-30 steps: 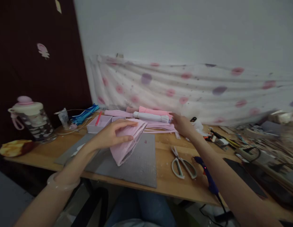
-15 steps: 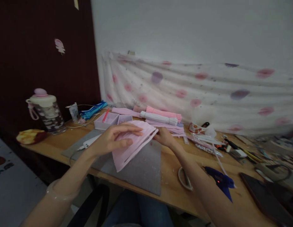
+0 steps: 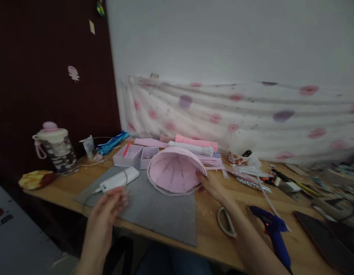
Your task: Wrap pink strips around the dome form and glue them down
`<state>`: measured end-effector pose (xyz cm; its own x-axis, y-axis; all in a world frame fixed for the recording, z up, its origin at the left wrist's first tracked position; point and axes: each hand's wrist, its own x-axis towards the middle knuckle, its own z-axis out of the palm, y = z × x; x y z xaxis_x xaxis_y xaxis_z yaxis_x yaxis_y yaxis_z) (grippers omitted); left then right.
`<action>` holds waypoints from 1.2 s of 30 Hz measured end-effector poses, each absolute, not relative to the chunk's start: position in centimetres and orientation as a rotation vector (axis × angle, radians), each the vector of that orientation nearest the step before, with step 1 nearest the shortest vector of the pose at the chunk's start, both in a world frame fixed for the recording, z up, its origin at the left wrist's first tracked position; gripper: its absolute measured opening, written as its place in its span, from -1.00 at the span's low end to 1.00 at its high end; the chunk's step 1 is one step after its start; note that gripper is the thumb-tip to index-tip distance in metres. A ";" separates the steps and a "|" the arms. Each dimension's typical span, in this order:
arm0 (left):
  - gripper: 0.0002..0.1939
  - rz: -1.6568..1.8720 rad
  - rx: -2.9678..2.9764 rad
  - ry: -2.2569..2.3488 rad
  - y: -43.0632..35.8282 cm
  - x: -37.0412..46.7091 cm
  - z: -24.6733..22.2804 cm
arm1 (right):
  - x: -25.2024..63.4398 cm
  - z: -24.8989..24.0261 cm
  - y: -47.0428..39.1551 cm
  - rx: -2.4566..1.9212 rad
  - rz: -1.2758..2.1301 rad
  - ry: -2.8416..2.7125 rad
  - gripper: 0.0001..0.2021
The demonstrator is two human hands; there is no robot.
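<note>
A pale pink bowl-shaped piece (image 3: 177, 172) faces me with its hollow side, where darker lines fan out from the middle. My right hand (image 3: 209, 185) grips its right rim, thumb on the inner side and the other fingers hidden behind. The piece is tilted above the grey mat (image 3: 165, 219). My left hand (image 3: 108, 208) is apart from it, over the mat's left front edge, its fingers smeared by motion. A white power bank (image 3: 119, 178) with a cable lies just beyond my left hand.
Two small lilac boxes (image 3: 128, 156) and bundles of pink and white strips (image 3: 191, 148) line the back. A blue glue gun (image 3: 271, 225) with a red light and a dark phone (image 3: 322, 236) lie right. A water bottle (image 3: 58, 151) stands left.
The pink piece has turned from its outer side to its hollow side. My left hand has come off it and moved down and left; my right hand still grips the rim.
</note>
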<state>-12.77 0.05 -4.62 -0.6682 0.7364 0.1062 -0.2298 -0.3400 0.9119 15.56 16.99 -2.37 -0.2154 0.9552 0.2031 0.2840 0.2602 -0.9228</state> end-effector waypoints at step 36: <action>-0.80 1.965 1.139 1.549 0.8 -5.7 -3.8 | 16.7 -2.4 3.2 -1.180 0.915 -0.812 0.07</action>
<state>-5.66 0.78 -3.84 -0.5938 0.7227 0.3538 0.1755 -0.3128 0.9335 16.68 3.23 -2.43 0.4155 0.9081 0.0524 -0.1597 0.1295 -0.9786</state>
